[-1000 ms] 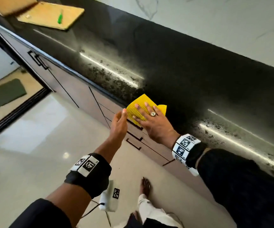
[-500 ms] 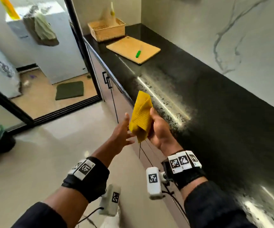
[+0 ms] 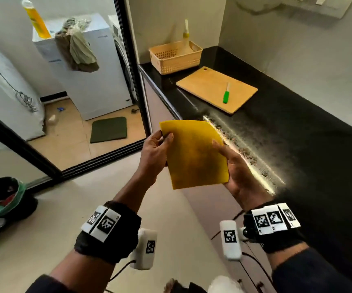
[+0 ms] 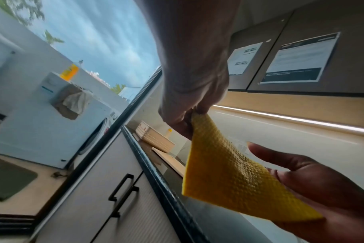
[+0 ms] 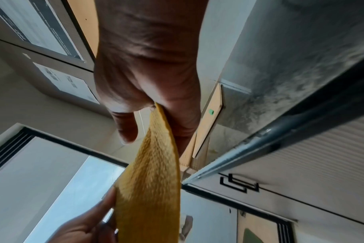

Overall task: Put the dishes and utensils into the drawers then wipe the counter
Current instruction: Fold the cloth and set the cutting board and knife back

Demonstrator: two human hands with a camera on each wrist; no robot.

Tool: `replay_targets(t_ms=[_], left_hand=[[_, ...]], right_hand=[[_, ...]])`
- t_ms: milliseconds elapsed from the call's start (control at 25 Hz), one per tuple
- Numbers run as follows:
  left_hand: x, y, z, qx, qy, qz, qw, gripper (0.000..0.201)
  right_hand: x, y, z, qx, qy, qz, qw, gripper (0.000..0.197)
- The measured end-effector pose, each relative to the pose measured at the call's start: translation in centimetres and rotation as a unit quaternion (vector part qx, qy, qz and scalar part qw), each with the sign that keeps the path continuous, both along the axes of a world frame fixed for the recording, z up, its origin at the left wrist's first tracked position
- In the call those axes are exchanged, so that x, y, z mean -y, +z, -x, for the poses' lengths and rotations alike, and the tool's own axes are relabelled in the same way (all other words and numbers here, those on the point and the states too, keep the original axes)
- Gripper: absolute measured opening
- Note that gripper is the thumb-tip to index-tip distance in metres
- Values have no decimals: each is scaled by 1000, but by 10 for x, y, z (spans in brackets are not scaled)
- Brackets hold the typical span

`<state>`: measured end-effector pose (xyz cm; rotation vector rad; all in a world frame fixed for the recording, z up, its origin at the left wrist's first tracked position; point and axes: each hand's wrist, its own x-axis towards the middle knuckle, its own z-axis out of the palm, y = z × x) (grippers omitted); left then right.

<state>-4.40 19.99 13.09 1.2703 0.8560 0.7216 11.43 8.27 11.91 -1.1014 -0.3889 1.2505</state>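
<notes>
Cloth (image 3: 194, 153) is off the bench (image 3: 297, 132) now, left hand (image 3: 153, 153) pinching its far-left corner and right hand (image 3: 237, 172) gripping the right edge, spread flat in the air, probably refolding before more wiping.

The left hand (image 4: 189, 98) pinches the top corner of the yellow cloth (image 4: 229, 177); the right hand (image 4: 322, 189) cradles its lower edge beside the counter's dark front edge (image 4: 162, 180).

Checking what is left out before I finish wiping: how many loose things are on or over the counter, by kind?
Cloth: 1, yellow cloth, held over the edge by both hands
Cutting board: 1
Green-handled knife: 1, on the board
Basket: 1
Bottle: 1, in the basket
Total: 5
</notes>
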Motion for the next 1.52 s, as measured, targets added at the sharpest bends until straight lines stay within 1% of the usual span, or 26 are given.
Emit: replay_targets(t_ms=[80,120,280,360,440,520,640,680,760,880,920,960,1000,1040,1080,1160,1200,1280,1320,1400,1440,1520], left_hand=[[-38,3,-12,-16,-29,-36,999,20],[-57,3,-22,-24,-44,-45,998,19],[-137,-5,-73,-19,-94,-41,995,20],[-171,-10,-97,-32,-134,-43,990,30],[-212,-10,-123,-56,-186,-15,981,39],[-253,-9,-145,-43,-246,25,968,44],[-305,-15,-178,-31,-320,106,941,59],[-317,-15,-188,-33,-337,127,932,64],[-342,-19,-210,-37,-355,131,925,71],[-383,-22,-255,-43,-377,112,919,71],[-396,-20,-267,-38,-391,88,916,70],[-408,-20,-277,-34,-410,41,910,68],[-418,-20,-284,-19,-426,-12,904,62],[-428,-20,-290,8,-436,-59,898,54],[-440,-19,-295,46,-454,-92,885,47],[-463,-13,-300,119,-487,-102,859,44],[-473,-12,-304,143,-501,-94,849,45],[-485,-14,-311,155,-521,-107,833,46],[-487,-15,-313,153,-524,-129,828,44],[-489,-14,-318,153,-528,-152,821,41],[-489,-11,-320,156,-530,-147,821,41],[-486,-5,-321,155,-523,-129,828,32]], right_hand=[[-32,-1,-15,59,11,18,998,35],[-48,-3,-25,67,4,24,997,35],[-111,-15,-74,70,-46,52,995,38],[-143,-23,-92,62,-53,54,995,39],[-181,-27,-110,33,-79,51,995,39],[-218,-25,-131,9,-114,46,992,34],[-265,-25,-164,23,-165,81,983,28],[-274,-25,-174,20,-182,91,979,30],[-290,-23,-192,13,-191,99,977,40],[-302,-26,-209,13,-181,69,981,65],[-308,-24,-210,4,-192,51,980,73],[-315,-20,-208,1,-222,39,974,73],[-322,-14,-205,18,-255,28,966,66],[-329,-9,-202,46,-289,22,956,60],[-336,-3,-196,70,-325,10,943,58],[-351,7,-188,107,-386,-6,916,52],[-358,10,-185,126,-407,-3,905,45],[-369,10,-178,167,-440,19,882,25],[-372,10,-175,187,-458,34,868,22],[-375,12,-167,203,-496,59,842,29],[-375,13,-163,196,-513,61,834,27],[-371,15,-157,173,-532,69,826,22]])
